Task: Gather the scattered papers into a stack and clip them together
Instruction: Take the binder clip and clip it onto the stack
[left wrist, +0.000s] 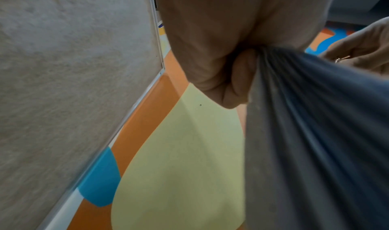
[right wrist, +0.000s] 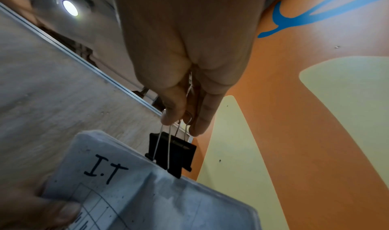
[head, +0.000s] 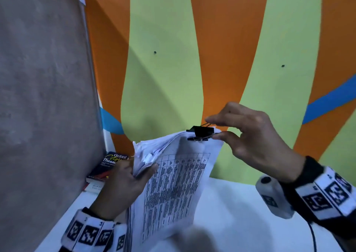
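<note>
A thick stack of printed papers [head: 173,184] is held upright above the white table. My left hand [head: 125,180] grips its left edge, and the sheets fan out there. A black binder clip [head: 201,133] sits on the stack's top edge. My right hand [head: 215,129] pinches the clip's wire handles between thumb and fingers. In the right wrist view the binder clip [right wrist: 172,153] straddles the top of the papers [right wrist: 147,192], whose top sheet is marked "I.T", and its wire handles run up into my right hand [right wrist: 181,117]. The left wrist view shows my left hand [left wrist: 210,59] clamped on the paper edges [left wrist: 315,133].
A white table [head: 231,213] lies below the papers. Books, one an Oxford thesaurus [head: 109,163], lie at the back left corner. A grey board [head: 44,97] stands on the left. An orange, green and blue wall [head: 212,49] is behind.
</note>
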`<state>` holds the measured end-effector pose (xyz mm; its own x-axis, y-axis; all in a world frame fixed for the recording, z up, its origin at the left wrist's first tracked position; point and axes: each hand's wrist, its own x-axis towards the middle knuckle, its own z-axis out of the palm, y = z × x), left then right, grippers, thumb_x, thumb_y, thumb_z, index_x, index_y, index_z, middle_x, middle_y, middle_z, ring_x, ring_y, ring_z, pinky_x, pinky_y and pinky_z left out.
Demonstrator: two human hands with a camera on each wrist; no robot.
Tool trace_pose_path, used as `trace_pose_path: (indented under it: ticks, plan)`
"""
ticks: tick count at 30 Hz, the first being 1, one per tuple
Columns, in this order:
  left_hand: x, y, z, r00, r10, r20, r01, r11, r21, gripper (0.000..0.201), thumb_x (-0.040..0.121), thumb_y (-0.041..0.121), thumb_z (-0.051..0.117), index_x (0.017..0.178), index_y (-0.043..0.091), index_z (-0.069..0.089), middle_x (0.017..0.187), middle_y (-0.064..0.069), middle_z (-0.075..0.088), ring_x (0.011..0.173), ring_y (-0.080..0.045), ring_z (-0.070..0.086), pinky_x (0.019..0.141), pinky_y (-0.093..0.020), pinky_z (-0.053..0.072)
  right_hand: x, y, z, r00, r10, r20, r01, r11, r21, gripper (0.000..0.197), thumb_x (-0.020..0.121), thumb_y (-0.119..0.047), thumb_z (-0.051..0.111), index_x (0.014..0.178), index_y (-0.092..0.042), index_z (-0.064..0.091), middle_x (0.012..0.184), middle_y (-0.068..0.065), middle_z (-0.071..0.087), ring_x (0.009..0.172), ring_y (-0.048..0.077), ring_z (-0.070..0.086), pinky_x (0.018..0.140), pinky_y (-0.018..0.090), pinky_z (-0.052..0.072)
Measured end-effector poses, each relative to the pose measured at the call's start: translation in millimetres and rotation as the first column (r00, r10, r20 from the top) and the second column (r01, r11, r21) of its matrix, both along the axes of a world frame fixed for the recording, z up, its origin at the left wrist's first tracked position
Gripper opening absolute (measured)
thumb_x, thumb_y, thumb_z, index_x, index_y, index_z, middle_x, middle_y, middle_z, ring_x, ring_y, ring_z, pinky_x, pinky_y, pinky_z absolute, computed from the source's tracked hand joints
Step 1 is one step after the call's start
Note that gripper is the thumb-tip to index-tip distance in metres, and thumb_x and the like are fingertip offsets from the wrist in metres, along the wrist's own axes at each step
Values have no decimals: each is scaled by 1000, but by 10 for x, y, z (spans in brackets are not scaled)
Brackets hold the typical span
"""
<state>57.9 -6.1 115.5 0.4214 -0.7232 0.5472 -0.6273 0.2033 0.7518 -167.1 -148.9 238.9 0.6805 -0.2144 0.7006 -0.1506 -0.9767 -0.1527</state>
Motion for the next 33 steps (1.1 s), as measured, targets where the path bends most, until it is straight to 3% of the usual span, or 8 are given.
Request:
trace_pose_path:
  ticks: [4, 7, 14, 18, 21, 24, 27, 33]
  plan:
    - [-125, -13, 63, 995, -88, 37, 89, 996, -21, 13, 79, 38, 69, 75, 27, 64, 52, 11, 58, 44, 1, 47, 47, -17, 38, -36, 55, 59, 996, -5, -90, 1, 999, -53, 28, 77, -4, 70, 104, -10, 72, 83, 3, 59, 68, 5, 41, 65, 5, 33]
    - [-164, -11, 69, 985, -146, 97, 148, 989, -17, 26, 84, 40, 63, 60, 31, 56, 45, 19, 47, 41, 4, 37, 44, -13, 30, -59, 91, 101, 991, -9, -134, 3, 999, -50, 28, 78, -1, 69, 104, -10, 72, 84, 3, 59, 69, 6, 45, 64, 10, 35]
    - [-180, -27, 107, 964, -230, 132, 235, 972, -24, 20, 87, 39, 61, 68, 47, 61, 57, 21, 59, 48, 3, 50, 48, -20, 41, -62, 147, 154, 977, 5, -212, -9, 1000, -16, 27, 76, -4, 65, 100, -10, 73, 81, 2, 59, 66, 13, 51, 60, 9, 33]
    - [-160, -59, 92, 969, -246, 9, 246, 969, -16, 17, 78, 51, 63, 95, 49, 67, 81, -10, 72, 71, -35, 66, 63, -46, 53, -40, 108, 164, 972, 14, -233, -7, 999, 33, 28, 75, -4, 71, 102, -10, 73, 80, -3, 57, 68, 10, 53, 62, 3, 34]
    - [-142, -125, 42, 963, -256, -80, 256, 967, -8, 30, 73, 62, 64, 96, 43, 67, 84, -28, 66, 72, -26, 62, 71, -55, 51, -27, 87, 151, 953, -11, -303, 28, 998, 52, 35, 76, -7, 76, 110, -12, 71, 85, -4, 56, 72, 6, 50, 66, 8, 36]
    - [-120, -191, -2, 968, -240, -79, 243, 970, 20, 31, 72, 59, 63, 94, 38, 66, 84, -28, 66, 73, -33, 65, 72, -49, 52, -33, 51, 114, 930, -26, -367, 70, 992, 108, 48, 80, -16, 74, 126, -16, 61, 108, 0, 61, 97, 15, 58, 83, 24, 45]
    - [-123, -232, -11, 970, -210, -120, 215, 976, 28, 27, 69, 55, 65, 93, 43, 67, 85, -7, 73, 80, -22, 68, 72, -33, 54, -97, -16, 69, 937, 29, -347, 60, 968, 242, 50, 87, -31, 64, 134, -17, 54, 134, -5, 57, 123, 1, 48, 101, 9, 35]
    - [-234, -306, -4, 945, -249, -210, 256, 967, 3, 16, 76, 28, 72, 88, 38, 71, 82, 12, 75, 81, -4, 70, 67, -15, 52, -129, -23, -69, 972, 64, -226, 65, 852, 519, 66, 82, -50, 54, 142, -24, 43, 146, -13, 44, 132, -6, 39, 112, 26, 37]
